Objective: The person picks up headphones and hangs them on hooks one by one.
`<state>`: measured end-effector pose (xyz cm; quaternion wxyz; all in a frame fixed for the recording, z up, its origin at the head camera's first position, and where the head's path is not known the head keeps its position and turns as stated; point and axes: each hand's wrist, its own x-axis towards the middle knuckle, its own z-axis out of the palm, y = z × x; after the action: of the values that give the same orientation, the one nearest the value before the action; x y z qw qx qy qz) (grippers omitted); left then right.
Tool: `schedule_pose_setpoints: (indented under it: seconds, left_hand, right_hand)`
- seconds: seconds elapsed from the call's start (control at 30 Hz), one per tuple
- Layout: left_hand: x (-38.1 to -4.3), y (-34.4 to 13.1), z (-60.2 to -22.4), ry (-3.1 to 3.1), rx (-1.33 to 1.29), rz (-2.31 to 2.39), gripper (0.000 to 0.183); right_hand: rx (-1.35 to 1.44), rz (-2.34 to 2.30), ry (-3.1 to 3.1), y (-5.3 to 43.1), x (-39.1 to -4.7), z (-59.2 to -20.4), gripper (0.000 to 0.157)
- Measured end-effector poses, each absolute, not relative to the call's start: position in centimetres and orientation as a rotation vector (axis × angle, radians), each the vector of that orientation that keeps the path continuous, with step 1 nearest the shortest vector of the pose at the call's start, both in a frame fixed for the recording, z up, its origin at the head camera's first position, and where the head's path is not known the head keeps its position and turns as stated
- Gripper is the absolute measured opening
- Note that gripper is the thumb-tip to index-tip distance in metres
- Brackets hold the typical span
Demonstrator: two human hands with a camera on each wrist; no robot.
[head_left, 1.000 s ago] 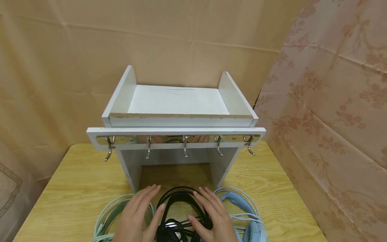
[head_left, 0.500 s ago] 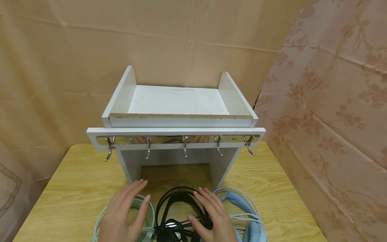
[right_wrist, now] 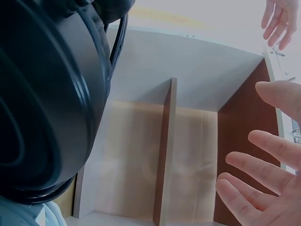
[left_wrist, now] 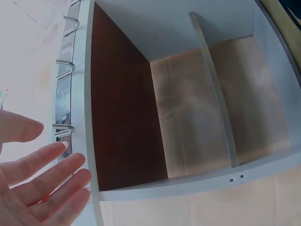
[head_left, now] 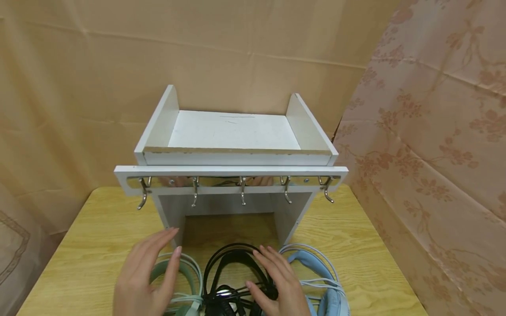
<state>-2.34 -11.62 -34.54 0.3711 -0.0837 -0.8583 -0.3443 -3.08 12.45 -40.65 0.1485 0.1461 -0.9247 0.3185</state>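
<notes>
Three pairs of corded headphones lie on the table's near side: green headphones (head_left: 158, 268) at left, black headphones (head_left: 237, 255) in the middle, blue headphones (head_left: 333, 300) at right. My left hand (head_left: 144, 274) hovers over the left side of the green pair, fingers straight, thumb apart, partly covering it. My right hand (head_left: 280, 283) hovers between the black and blue pairs with fingers extended; whether it touches either is unclear. Both hands hold nothing. In the right wrist view, a black ear cup (right_wrist: 51, 99) looms large at left of my right hand (right_wrist: 263, 183).
Beyond the headphones stands a white shelf unit (head_left: 237, 159), with an open top tray and a hollow underneath. Its front rail (head_left: 231, 170) carries several metal hooks (head_left: 243, 193). A beige cloth (head_left: 237, 52) hangs behind, a flowered cloth (head_left: 427, 145) at right. The wooden table (head_left: 99, 245) extends both sides.
My left hand has moved left, from between the green and black headphones to the green pair's left side, uncovering more of it. The right hand stays in place.
</notes>
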Motion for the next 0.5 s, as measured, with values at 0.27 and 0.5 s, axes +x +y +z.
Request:
schedule_pose_setpoints:
  seconds: [0.27,0.5]
  left_hand:
    - [-3.2,-12.0,-34.3,-1.979,-0.306,-0.884,0.034]
    - [-4.0,-12.4,-33.4,-1.860,-0.366,-0.850,0.042]
  right_hand:
    - [0.429,0.938,-2.644,12.4,-3.1,-40.9,0.057]
    - [0.430,0.926,-2.652,12.3,-3.0,-41.0,0.054]
